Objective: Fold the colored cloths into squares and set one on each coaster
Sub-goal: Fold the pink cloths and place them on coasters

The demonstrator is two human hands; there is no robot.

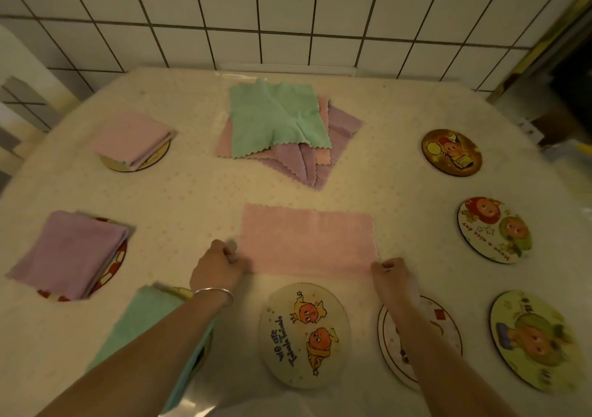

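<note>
Pink cloth point(307, 242): long axis left-right, just ahead of both hands.
Left hand point(221, 267): pinches near-left corner.
Right hand point(389, 274): pinches near-right corner (equally near).

A single wide-angle view looks from the person's head, forward and steeply down onto the worktop point(192, 199), with the tiled wall point(288, 16) across the top of the picture. It sits close above: both forearms enter from the bottom edge, and the left hand point(217, 266) and right hand point(389, 272) lie just below the middle. The wide lens bends the worktop's edges, and its far edge meets the wall beyond the hands.
</note>
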